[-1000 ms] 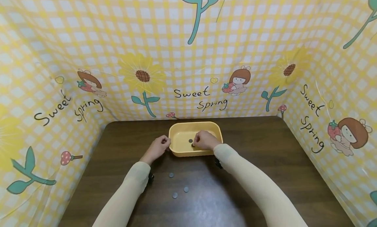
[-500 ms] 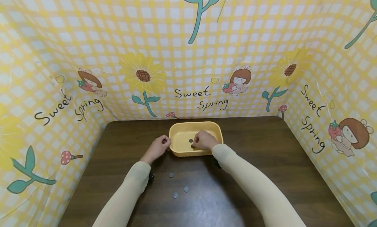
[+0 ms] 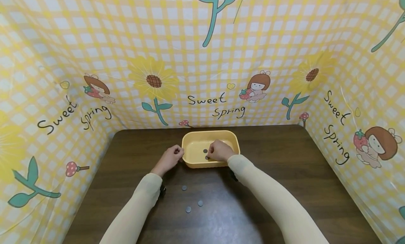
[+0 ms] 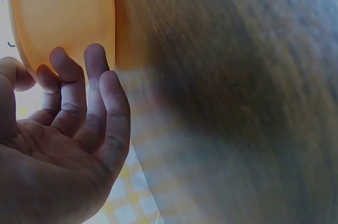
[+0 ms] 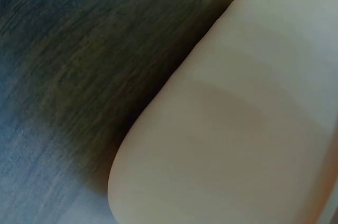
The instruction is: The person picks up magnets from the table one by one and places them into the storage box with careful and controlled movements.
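A yellow tray (image 3: 194, 164) stands near the table's back edge. My left hand (image 3: 167, 160) is at its left end, with thumb and a finger pinching the rim; in the left wrist view this hand's (image 4: 68, 129) other fingers lie bent beside the tray (image 4: 63, 18). Inside the tray is my right hand (image 3: 221, 151), fingers curled down. At its fingertips is a small grey disc (image 3: 207, 158); whether they grip it is unclear. Another disc (image 3: 205, 151) lies just behind. The right wrist view shows the tray's outer wall (image 5: 227, 129), not the hand.
Three grey discs lie on the dark table in front of the tray: one (image 3: 184, 188) nearer it, two others (image 3: 200, 203) (image 3: 188, 209) closer to the front. A checked cloth (image 3: 202, 68) hangs behind the table and along both sides.
The disc at my right fingertips looked darker one second ago and now shows a lighter grey face. My right hand has shifted very slightly; my left hand keeps its place at the rim.
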A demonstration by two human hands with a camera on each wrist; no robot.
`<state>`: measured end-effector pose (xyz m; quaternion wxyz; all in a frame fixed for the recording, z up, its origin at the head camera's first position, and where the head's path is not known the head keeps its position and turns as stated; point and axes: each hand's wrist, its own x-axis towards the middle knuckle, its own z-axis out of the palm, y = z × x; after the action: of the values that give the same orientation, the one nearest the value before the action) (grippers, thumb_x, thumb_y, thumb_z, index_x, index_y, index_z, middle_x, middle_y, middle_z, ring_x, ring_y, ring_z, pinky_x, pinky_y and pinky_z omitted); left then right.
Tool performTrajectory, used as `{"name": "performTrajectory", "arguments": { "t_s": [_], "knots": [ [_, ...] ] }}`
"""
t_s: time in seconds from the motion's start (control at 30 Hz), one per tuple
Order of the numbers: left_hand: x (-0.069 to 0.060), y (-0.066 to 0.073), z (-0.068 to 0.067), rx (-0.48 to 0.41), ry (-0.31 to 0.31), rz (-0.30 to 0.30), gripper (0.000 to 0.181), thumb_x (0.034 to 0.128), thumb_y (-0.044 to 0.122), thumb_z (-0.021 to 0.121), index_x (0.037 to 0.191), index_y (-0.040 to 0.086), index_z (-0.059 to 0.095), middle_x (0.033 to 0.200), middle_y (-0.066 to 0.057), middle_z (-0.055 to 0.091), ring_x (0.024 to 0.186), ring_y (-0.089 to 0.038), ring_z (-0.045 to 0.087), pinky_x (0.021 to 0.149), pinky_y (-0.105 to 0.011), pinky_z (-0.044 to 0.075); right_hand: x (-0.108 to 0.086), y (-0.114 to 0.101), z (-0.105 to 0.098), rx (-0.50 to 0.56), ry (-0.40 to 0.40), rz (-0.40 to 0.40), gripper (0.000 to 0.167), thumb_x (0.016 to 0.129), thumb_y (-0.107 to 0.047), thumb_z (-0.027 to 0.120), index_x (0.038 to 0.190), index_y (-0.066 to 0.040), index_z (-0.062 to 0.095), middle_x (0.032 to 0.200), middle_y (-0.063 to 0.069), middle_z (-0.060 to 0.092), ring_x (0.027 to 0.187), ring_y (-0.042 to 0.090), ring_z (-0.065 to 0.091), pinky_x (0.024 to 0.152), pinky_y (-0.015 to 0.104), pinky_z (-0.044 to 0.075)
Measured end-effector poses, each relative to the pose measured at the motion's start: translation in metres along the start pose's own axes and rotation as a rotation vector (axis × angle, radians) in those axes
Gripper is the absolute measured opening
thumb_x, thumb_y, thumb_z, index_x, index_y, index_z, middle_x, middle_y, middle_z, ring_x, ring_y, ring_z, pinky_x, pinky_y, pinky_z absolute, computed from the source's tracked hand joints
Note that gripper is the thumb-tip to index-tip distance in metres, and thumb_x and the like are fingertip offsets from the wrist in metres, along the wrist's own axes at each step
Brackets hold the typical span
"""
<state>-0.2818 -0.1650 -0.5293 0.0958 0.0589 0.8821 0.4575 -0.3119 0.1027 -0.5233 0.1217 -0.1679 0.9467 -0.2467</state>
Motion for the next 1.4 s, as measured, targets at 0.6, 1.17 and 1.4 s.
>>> {"name": "performTrajectory", "arguments": {
  "t_s": [0.6, 1.17, 1.4],
  "knots": [
    [0.001, -0.003, 0.001, -0.003, 0.006, 0.006, 0.027, 0.1136, 0.028, 0.053, 0.102, 0.005, 0.062, 0.096, -0.013, 0.072, 0.091, -0.027, 0.07, 0.077, -0.033, 0.05, -0.016, -0.005, -0.011, 0.043, 0.108, -0.17, 0.013, 0.102, -0.019, 0.074, 0.09, -0.015, 0.069, 0.088, -0.001, 0.064, 0.082, 0.016, 0.059, 0.077, 0.036, 0.05],
    [-0.001, -0.004, 0.003, -0.007, 0.005, -0.002, 0.027, 0.1132, 0.028, 0.053, 0.103, 0.005, 0.063, 0.097, -0.012, 0.071, 0.094, -0.031, 0.071, 0.077, -0.032, 0.05, -0.07, -0.018, -0.004, 0.006, 0.169, -0.422, 0.004, 0.103, -0.02, 0.073, 0.103, -0.018, 0.07, 0.099, -0.003, 0.063, 0.096, 0.02, 0.065, 0.09, 0.036, 0.054],
    [0.001, -0.004, 0.003, -0.012, -0.002, -0.002, 0.028, 0.1132, 0.027, 0.052, 0.105, 0.003, 0.064, 0.097, -0.012, 0.071, 0.094, -0.03, 0.07, 0.078, -0.033, 0.05, -0.09, -0.017, 0.009, -0.047, 0.136, -0.497, 0.005, 0.103, -0.021, 0.075, 0.105, -0.021, 0.071, 0.103, -0.005, 0.064, 0.091, 0.018, 0.062, 0.083, 0.031, 0.051]
  ]
}}
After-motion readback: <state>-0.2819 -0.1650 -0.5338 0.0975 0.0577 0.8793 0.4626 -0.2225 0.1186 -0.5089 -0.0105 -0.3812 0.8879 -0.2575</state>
